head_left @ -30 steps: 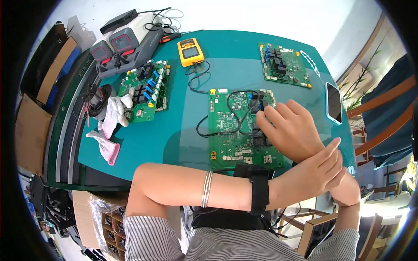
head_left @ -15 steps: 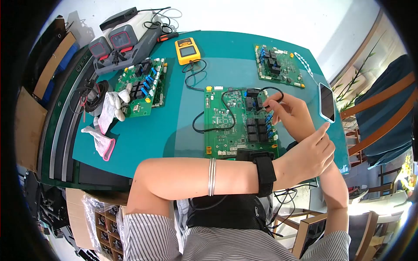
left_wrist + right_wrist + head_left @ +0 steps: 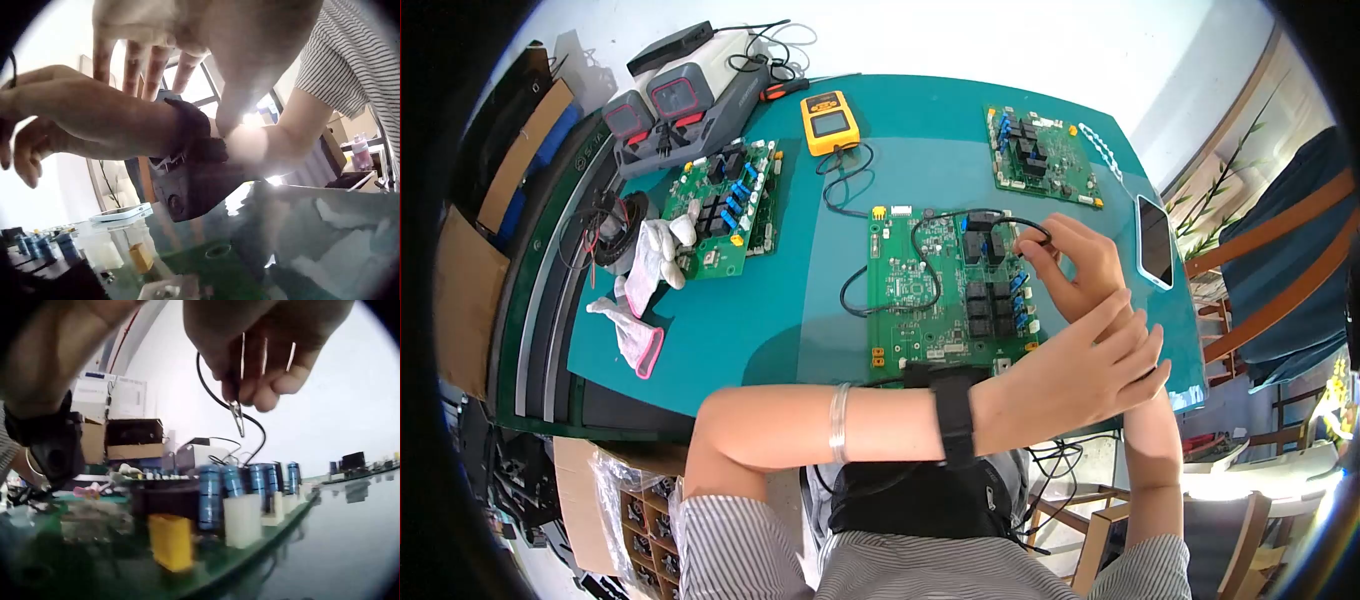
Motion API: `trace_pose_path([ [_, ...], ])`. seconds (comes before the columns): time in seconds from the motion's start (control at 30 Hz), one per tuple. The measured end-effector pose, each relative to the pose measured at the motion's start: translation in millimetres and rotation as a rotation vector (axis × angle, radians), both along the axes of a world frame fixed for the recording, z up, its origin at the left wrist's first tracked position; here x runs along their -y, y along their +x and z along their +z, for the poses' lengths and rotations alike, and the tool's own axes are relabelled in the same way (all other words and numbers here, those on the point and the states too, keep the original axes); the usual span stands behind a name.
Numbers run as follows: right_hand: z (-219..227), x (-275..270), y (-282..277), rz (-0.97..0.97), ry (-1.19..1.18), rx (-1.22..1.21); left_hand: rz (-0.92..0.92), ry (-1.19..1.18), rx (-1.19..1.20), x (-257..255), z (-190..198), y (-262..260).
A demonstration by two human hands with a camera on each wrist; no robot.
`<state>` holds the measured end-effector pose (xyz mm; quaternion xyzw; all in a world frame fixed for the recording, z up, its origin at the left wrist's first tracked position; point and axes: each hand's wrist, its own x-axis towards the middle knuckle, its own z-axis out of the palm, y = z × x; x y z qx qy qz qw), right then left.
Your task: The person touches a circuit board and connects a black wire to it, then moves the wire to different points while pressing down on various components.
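A green circuit board (image 3: pixel 900 335) lies on the mat, black relays and blue parts along its right side. Above its upper right edge, my right hand (image 3: pixel 1082 262) pinches the end of a black cable (image 3: pixel 938 262) that loops over the board. In the right wrist view a metal crocodile clip (image 3: pixel 237 419) points down from the fingers of my right hand (image 3: pixel 269 359), above the blue cylinders (image 3: pixel 210 497). My left hand (image 3: pixel 1072 378) crosses over and rests on the right wrist, fingers straight and spread; the left wrist view shows this hand (image 3: pixel 162 28) too.
A yellow meter (image 3: pixel 831 124) sits behind the board. Stacked boards (image 3: pixel 718 255) and white gloves (image 3: pixel 652 268) lie left. Another board (image 3: pixel 1055 170) is at the back right, near a phone (image 3: pixel 1155 243). A grey tool case (image 3: pixel 700 130) stands at the back left.
My right hand has moved off the board's relays to its upper right edge, with the cable now showing in its fingers. My left hand has shifted left, still along the right wrist.
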<state>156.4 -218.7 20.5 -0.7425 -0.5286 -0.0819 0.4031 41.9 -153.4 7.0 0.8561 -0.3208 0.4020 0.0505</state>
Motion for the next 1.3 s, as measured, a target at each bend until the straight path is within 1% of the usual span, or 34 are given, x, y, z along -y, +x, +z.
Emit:
trace_pose_path([
  [0.03,2,1,4,0.008,-0.004,0.076,-0.002,0.005,0.004,-6,1,-4],
  [0.1,4,5,9,0.005,-0.019,0.091,-0.011,0.025,0.067,-21,5,-15],
  [0.13,5,6,12,0.001,-0.038,0.1,0.029,0.038,0.086,-27,3,-18],
  [0.17,5,7,15,-0.006,-0.032,0.102,0.022,0.044,0.088,-37,6,-21],
  [0.23,3,10,21,0.063,-0.008,0.156,0.239,-0.044,-0.088,-56,16,-27],
  [0.3,-2,13,23,0.034,-0.007,0.162,0.285,-0.171,-0.253,-75,22,-21],
  [0.33,-3,13,21,0.016,0.002,0.119,0.335,-0.195,-0.267,-81,22,-18],
  [0.37,-4,14,21,0.001,0.01,0.075,0.331,-0.195,-0.262,-87,20,-16],
  [0.43,-5,17,20,-0.023,0.002,0.055,0.462,-0.121,-0.372,-98,17,-13],
  [0.47,-5,19,18,0.005,-0.004,0.019,0.479,-0.098,-0.425,-102,16,-12],
  [0.5,-6,21,16,0.031,-0.01,-0.019,0.471,-0.099,-0.432,-106,15,-11],
  [0.57,-9,22,18,0.044,-0.02,-0.003,0.478,-0.048,-0.603,-114,15,-7],
  [0.6,-9,22,18,0.046,-0.043,0.007,0.437,-0.051,-0.639,-117,14,-6],
  [0.77,-10,26,17,0.005,-0.053,-0.002,0.38,-0.019,-0.599,-130,9,-2],
  [0.87,-12,24,17,0.018,-0.035,-0.024,0.361,-0.011,-0.588,-134,8,0],
  [0.93,-12,23,17,0.059,-0.076,0.032,0.364,-0.014,-0.596,-135,6,0],
  [0.97,-11,22,16,0.068,-0.076,0.028,0.36,0.03,-0.576,-135,5,0],
  [1.0,-11,22,16,0.068,-0.129,0.058,0.357,0.074,-0.557,-135,4,0],
  [1.03,-11,22,17,0.07,-0.182,0.089,0.369,0.072,-0.562,-136,3,0],
  [1.1,-17,21,17,0.082,-0.162,0.068,0.337,0.056,-0.576,-138,3,0],
  [1.13,-19,20,17,0.082,-0.143,0.05,0.298,0.011,-0.599,-141,4,-1],
  [1.17,-20,21,16,0.098,-0.142,0.044,0.313,0.007,-0.606,-145,6,0],
  [1.23,-18,22,14,0.062,-0.155,0.02,0.267,0.061,-0.655,-152,10,1],
  [1.3,-14,21,12,0.085,-0.144,0.0,0.284,0.063,-0.662,-156,7,4],
])
